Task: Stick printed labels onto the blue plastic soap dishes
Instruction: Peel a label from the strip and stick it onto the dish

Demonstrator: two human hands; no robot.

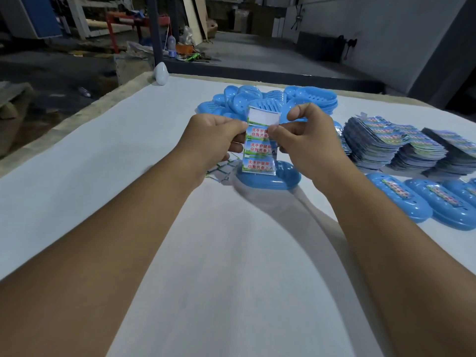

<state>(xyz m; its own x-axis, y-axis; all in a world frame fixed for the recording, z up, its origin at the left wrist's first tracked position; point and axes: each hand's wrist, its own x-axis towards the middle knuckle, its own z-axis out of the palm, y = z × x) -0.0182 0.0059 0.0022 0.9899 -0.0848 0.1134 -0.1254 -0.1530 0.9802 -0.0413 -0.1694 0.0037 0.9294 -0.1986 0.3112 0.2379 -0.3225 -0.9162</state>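
arms: both showing bare to the frame edge — no sleeves
left hand (215,140): wearing nothing
right hand (306,140): wearing nothing — same

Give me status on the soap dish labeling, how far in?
Early. Done: a few labeled dishes at right. In hand: left hand holds the label strip, top slot already blank; right hand peels at it above one closed dish. Left: the unlabeled dish pile and label stacks.

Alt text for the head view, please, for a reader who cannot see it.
Left hand and right hand pinch a strip of printed labels, top slot blank, above a blue plastic soap dish on a white table. Piled unlabelled dishes lie behind; label stacks and labelled dishes to the right.
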